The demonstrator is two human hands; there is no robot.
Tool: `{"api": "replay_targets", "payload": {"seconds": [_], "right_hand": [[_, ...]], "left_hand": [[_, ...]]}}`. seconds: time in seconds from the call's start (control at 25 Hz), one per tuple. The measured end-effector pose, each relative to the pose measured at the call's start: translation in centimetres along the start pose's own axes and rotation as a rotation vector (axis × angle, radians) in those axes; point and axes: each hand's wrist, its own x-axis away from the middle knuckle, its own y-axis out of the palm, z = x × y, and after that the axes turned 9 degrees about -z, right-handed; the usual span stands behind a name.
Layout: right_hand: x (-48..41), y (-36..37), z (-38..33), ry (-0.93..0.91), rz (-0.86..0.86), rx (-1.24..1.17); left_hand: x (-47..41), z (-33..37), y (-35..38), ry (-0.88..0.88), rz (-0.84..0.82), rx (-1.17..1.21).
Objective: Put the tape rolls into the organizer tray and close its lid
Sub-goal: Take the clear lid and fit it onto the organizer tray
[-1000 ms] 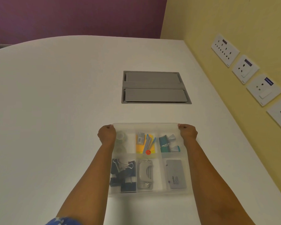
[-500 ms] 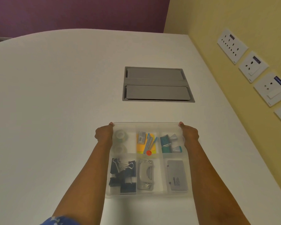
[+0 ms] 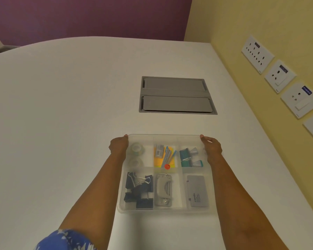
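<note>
Both tape rolls now sit inside the organizer tray, just inboard of the left hand, and with that hand and the right hand still grasping its far corners as a second ago, the frosted lid looks pressed down, so the task seems nearly done.

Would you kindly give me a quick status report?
Left hand and right hand on organizer tray far corners. Tape rolls inside, lid on. Nothing obstructing.

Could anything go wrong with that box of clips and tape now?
Maybe. Both hands, left and right, grip only the far corners of the lid, so the near edge may not be shut. The tray is light and could slide on the smooth table when pressed.
</note>
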Motion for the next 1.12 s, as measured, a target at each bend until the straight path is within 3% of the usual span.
{"api": "replay_targets", "payload": {"seconds": [0.2, 0.44, 0.8, 1.12], "right_hand": [[3.0, -0.8, 1.9, -0.030, -0.054, 0.163], [7.6, -1.1, 5.1, -0.146, 0.010, 0.381], [11.1, -1.4, 8.6, -0.143, 0.081, 0.653], [11.0, -1.0, 9.4, -0.201, 0.169, 0.682]], "left_hand": [[2.9, -2.4, -0.7, 0.140, -0.002, 0.003], [7.3, -7.6, -0.5, 0.399, 0.029, -0.159], [10.0, -10.0, -0.2, 0.341, 0.060, -0.326], [9.9, -10.5, 0.1, 0.341, 0.124, -0.402]]}}
